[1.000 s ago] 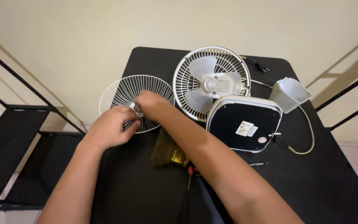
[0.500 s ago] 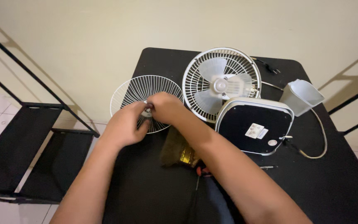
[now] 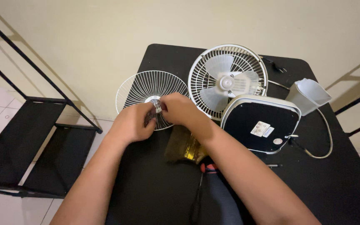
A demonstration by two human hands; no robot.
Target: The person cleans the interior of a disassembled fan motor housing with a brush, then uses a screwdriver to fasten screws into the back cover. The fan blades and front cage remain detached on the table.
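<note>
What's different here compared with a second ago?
Little. Both hands, left hand and right hand, stay pinched at the hub of the loose wire fan guard; only the camera view shifted. The fan, its base and the plastic cup lie as before.

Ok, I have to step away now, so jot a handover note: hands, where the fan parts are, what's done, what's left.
Left hand and right hand meet at the hub of the loose wire grille, pinching a small pale piece there.
The grille lies at the table's left edge, partly overhanging.
The fan lies flat beside it, blades exposed, base up.
Done: front grille is off the fan.
Left: the hub piece is in hand; grille not refitted.
</note>
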